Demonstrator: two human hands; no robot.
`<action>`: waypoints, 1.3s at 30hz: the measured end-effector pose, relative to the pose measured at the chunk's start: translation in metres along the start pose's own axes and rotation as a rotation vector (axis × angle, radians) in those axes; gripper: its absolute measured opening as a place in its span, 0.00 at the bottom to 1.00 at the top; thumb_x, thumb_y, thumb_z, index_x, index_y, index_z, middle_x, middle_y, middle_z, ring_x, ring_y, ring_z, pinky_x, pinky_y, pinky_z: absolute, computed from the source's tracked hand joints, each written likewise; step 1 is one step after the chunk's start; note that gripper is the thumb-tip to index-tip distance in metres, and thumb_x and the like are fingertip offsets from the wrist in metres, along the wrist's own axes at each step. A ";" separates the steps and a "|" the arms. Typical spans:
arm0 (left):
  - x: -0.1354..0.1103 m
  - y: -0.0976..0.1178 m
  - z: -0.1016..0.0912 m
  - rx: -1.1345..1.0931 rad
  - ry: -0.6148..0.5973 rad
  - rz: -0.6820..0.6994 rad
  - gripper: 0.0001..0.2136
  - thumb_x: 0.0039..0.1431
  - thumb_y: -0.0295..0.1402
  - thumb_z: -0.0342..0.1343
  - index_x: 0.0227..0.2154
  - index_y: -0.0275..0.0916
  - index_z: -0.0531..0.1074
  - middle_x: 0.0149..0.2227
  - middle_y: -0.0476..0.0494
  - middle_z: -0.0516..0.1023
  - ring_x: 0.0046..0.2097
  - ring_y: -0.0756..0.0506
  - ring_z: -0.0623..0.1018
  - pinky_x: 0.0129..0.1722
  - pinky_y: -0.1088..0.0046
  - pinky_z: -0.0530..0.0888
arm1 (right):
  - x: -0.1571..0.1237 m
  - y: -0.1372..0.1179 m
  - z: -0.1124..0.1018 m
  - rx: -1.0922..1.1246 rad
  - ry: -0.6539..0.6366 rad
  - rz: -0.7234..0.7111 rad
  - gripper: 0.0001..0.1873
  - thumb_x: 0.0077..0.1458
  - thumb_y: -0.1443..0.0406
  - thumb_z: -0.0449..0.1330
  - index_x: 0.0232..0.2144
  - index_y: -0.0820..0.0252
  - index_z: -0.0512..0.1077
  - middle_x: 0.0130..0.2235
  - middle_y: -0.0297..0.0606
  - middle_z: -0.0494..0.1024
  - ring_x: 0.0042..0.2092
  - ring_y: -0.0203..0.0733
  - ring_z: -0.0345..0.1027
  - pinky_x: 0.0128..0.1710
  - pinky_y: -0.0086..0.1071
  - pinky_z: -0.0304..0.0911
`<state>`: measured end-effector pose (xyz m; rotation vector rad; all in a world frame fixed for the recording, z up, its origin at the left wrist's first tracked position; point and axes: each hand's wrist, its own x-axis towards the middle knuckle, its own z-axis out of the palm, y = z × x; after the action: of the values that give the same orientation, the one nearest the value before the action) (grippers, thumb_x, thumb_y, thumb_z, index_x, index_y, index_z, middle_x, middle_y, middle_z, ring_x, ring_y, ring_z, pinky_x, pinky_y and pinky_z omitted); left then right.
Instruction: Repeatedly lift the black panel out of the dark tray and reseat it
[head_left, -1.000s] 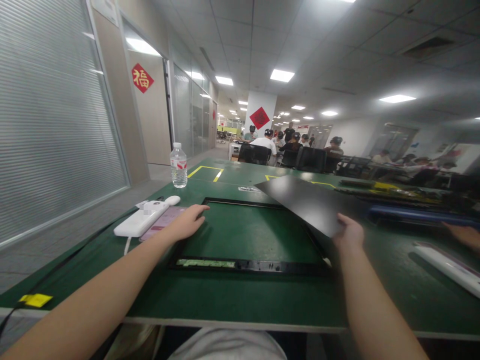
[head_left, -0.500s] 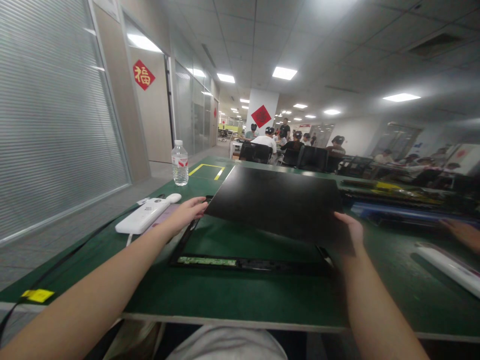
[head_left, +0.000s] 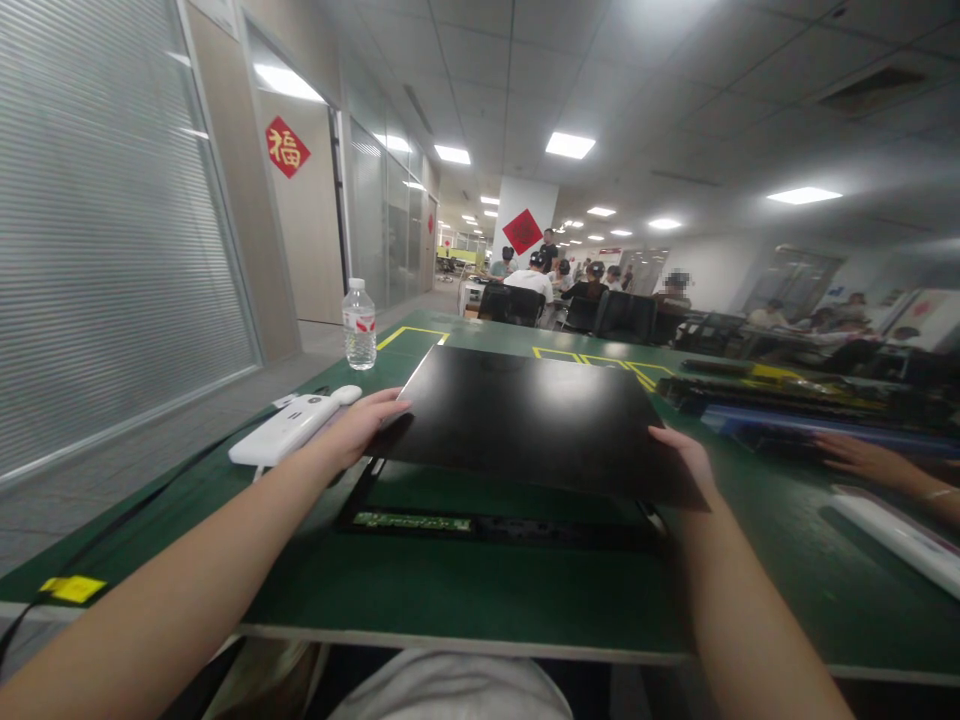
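Between my two hands is a thin, dark display panel (head_left: 517,415), glossy on top and held above the table. My left hand (head_left: 369,425) grips its left edge, fingers partly beneath it. At the right edge, my right hand (head_left: 684,462) is closed with the thumb lying on top. Below the panel a black rectangular frame (head_left: 555,530) rests on the green table (head_left: 465,600). A green circuit board (head_left: 412,522) sits in the near side of that frame. The panel hides the frame's far part.
Left of my hand lie a white device (head_left: 281,430) with a cable and a clear water bottle (head_left: 360,325). Another person's hand (head_left: 862,455) reaches in at the right, by dark strips and a blue piece (head_left: 757,425). A long white object (head_left: 892,535) lies nearer.
Both hands have brought the panel lower and slightly left, nearer the frame, and its far edge has tipped down. The other person's hand has moved further in from the right.
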<state>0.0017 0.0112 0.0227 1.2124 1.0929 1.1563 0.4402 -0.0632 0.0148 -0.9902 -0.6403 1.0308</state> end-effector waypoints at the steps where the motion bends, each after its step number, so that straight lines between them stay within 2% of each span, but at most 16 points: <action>1: 0.000 -0.001 0.000 -0.009 0.001 0.007 0.20 0.42 0.37 0.67 0.42 0.40 0.78 0.37 0.43 0.85 0.41 0.36 0.83 0.40 0.60 0.79 | -0.001 0.000 0.000 0.004 -0.015 0.050 0.15 0.42 0.71 0.62 0.37 0.59 0.76 0.33 0.40 0.82 0.40 0.53 0.78 0.46 0.49 0.73; 4: 0.003 -0.005 0.000 -0.079 -0.010 0.003 0.24 0.41 0.35 0.69 0.44 0.40 0.75 0.38 0.42 0.84 0.40 0.37 0.83 0.40 0.60 0.79 | -0.002 0.000 0.000 -0.007 -0.067 0.117 0.19 0.42 0.70 0.63 0.41 0.57 0.76 0.35 0.39 0.82 0.41 0.52 0.78 0.46 0.49 0.72; 8: 0.005 -0.009 -0.001 -0.133 0.014 0.057 0.27 0.37 0.31 0.71 0.44 0.40 0.71 0.34 0.45 0.84 0.36 0.40 0.83 0.37 0.62 0.79 | -0.003 0.003 0.000 -0.076 -0.106 0.025 0.27 0.38 0.71 0.67 0.45 0.58 0.75 0.36 0.39 0.82 0.42 0.53 0.78 0.47 0.47 0.71; 13: 0.003 -0.009 -0.002 -0.089 -0.008 0.226 0.26 0.38 0.35 0.71 0.42 0.41 0.69 0.35 0.47 0.84 0.38 0.40 0.83 0.40 0.60 0.78 | -0.001 0.009 0.000 -0.107 -0.201 -0.108 0.27 0.37 0.70 0.71 0.44 0.57 0.75 0.41 0.39 0.82 0.45 0.49 0.77 0.50 0.44 0.69; 17: 0.001 -0.008 0.000 -0.089 -0.033 0.290 0.25 0.39 0.36 0.71 0.42 0.42 0.68 0.36 0.47 0.84 0.43 0.39 0.82 0.46 0.59 0.77 | 0.003 0.013 -0.003 -0.126 -0.161 -0.195 0.26 0.35 0.70 0.71 0.42 0.57 0.75 0.42 0.39 0.82 0.44 0.48 0.76 0.50 0.42 0.69; 22: 0.000 -0.009 0.001 -0.065 -0.042 0.335 0.24 0.41 0.36 0.70 0.43 0.42 0.67 0.39 0.47 0.83 0.45 0.39 0.82 0.50 0.58 0.75 | 0.006 0.014 -0.005 -0.111 -0.141 -0.209 0.27 0.35 0.70 0.71 0.42 0.58 0.75 0.41 0.38 0.82 0.43 0.47 0.76 0.49 0.41 0.69; 27: 0.004 -0.012 0.000 -0.003 0.004 0.449 0.28 0.42 0.41 0.69 0.46 0.42 0.66 0.47 0.42 0.81 0.52 0.37 0.78 0.54 0.56 0.73 | 0.003 0.015 -0.003 -0.079 -0.113 -0.281 0.26 0.33 0.72 0.71 0.39 0.57 0.76 0.40 0.37 0.81 0.44 0.45 0.75 0.50 0.39 0.68; 30: 0.005 -0.012 -0.001 0.022 0.039 0.501 0.27 0.43 0.41 0.69 0.45 0.42 0.65 0.48 0.42 0.80 0.53 0.38 0.77 0.56 0.57 0.71 | 0.004 0.016 -0.001 -0.090 -0.138 -0.317 0.25 0.33 0.72 0.72 0.38 0.55 0.76 0.41 0.36 0.81 0.45 0.44 0.75 0.51 0.39 0.68; 35: 0.002 -0.011 0.002 0.008 -0.007 0.484 0.26 0.43 0.39 0.69 0.45 0.42 0.65 0.48 0.43 0.80 0.54 0.38 0.76 0.56 0.57 0.71 | 0.008 0.018 -0.003 -0.111 -0.115 -0.323 0.26 0.34 0.70 0.72 0.41 0.54 0.75 0.43 0.35 0.81 0.46 0.43 0.74 0.52 0.37 0.67; 39: 0.005 -0.015 0.003 -0.015 -0.033 0.407 0.24 0.42 0.35 0.68 0.42 0.41 0.66 0.45 0.43 0.81 0.53 0.37 0.77 0.54 0.55 0.72 | 0.010 0.019 -0.005 -0.183 -0.127 -0.205 0.26 0.37 0.68 0.71 0.42 0.54 0.75 0.43 0.36 0.82 0.46 0.47 0.75 0.52 0.41 0.67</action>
<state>0.0062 0.0154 0.0078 1.4799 0.8311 1.4409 0.4407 -0.0525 -0.0045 -0.9994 -0.9350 0.8695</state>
